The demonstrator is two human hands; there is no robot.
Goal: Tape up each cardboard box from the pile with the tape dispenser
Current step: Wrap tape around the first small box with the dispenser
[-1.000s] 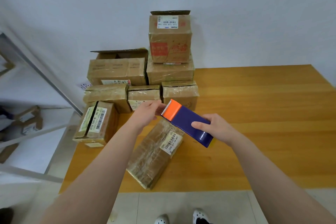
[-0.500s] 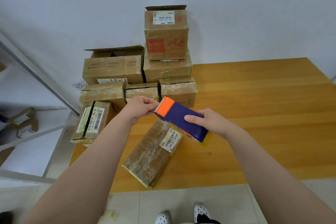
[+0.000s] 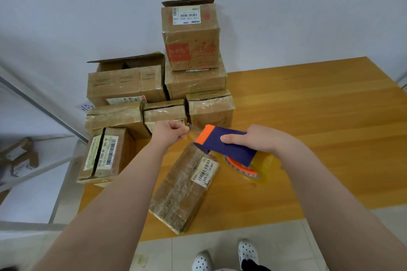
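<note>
You hold the tape dispenser (image 3: pixel 229 145) above the flat cardboard box (image 3: pixel 185 189), tape (image 3: pixel 193 134) drawn out.
Your right hand (image 3: pixel 257 138) grips the blue-and-orange dispenser, fingers curled round it, over the box's far end. Your left hand (image 3: pixel 169 133) pinches what looks like the clear tape's free end, though it is faint. The box lies near the desk's (image 3: pixel 319 127) front edge, the pile (image 3: pixel 154 94) just behind it against the wall (image 3: pixel 286 6).

Both arms reach toward 12 o'clock; the left hand (image 3: pixel 169 133) pinches, the right hand (image 3: pixel 257 138) at its 3 o'clock grips, fingers curled.
</note>
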